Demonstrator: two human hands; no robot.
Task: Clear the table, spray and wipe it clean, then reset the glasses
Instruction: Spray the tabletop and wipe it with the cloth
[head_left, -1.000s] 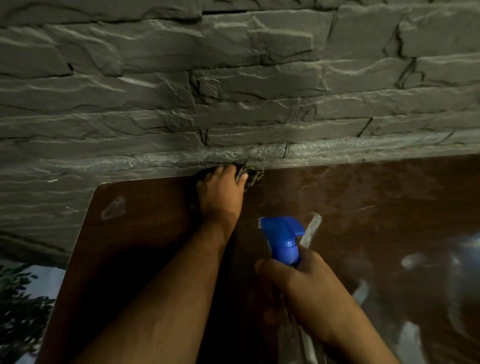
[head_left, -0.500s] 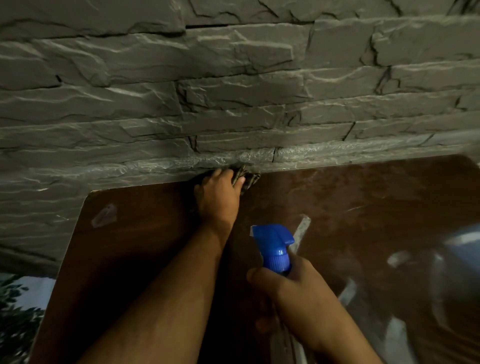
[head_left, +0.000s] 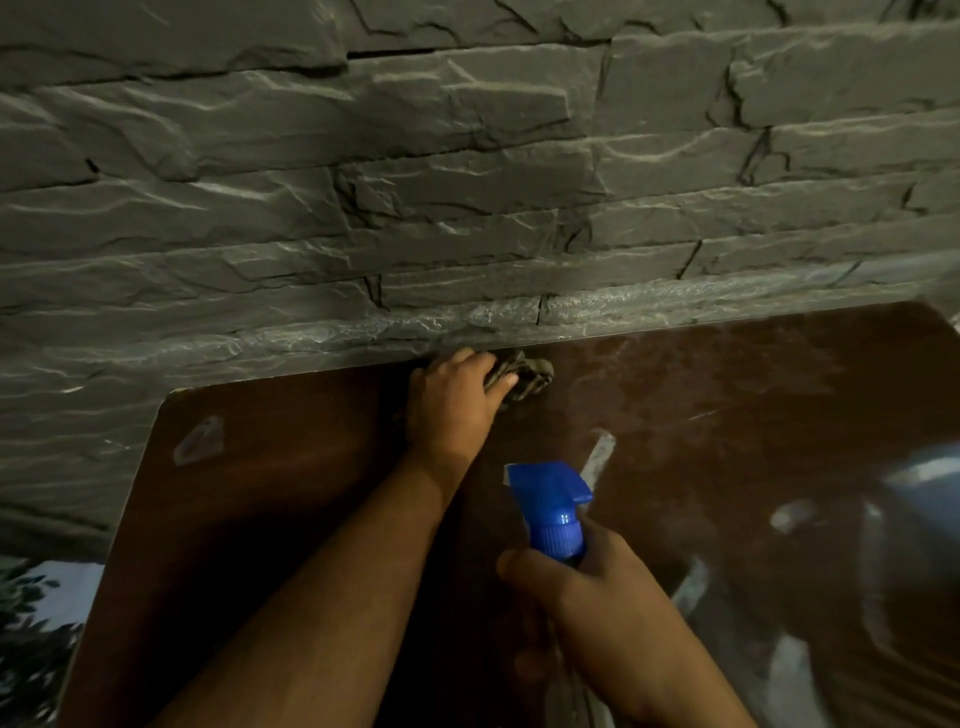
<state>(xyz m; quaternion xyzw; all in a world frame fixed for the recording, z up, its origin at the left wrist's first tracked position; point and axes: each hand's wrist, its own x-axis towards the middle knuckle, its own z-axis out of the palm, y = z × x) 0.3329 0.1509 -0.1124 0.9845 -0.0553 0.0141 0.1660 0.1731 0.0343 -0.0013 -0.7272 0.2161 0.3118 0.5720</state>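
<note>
shadow swallows the near part of the table (head_left: 291, 467), and the body of the spray bottle (head_left: 553, 512) is lost in it, only the blue trigger head and collar showing above the fist. table's near edge and right side run out of frame. pale glare streaks lie across the glossy brown top toward the right, too smeared to name. no glasses can be made out anywhere.

left hand (head_left: 454, 405) is stretched out to the far edge of the table, right against the grey stone wall (head_left: 467, 156), fingers curled over a dark bunched cloth (head_left: 524, 376). cloth sticks out past the fingertips on the right, resting on the tabletop; the rest of it is hidden under the palm.

right hand (head_left: 592, 597) sits nearer, toward the middle of the table, wrapped around the bottle's neck just under the collar, thumb across the front, nozzle pointing toward the left. whether a finger is on the trigger, can't tell.

hands are well apart. a pale mark shows near the far left corner, leafy foliage (head_left: 26, 639) beyond the left edge.
</note>
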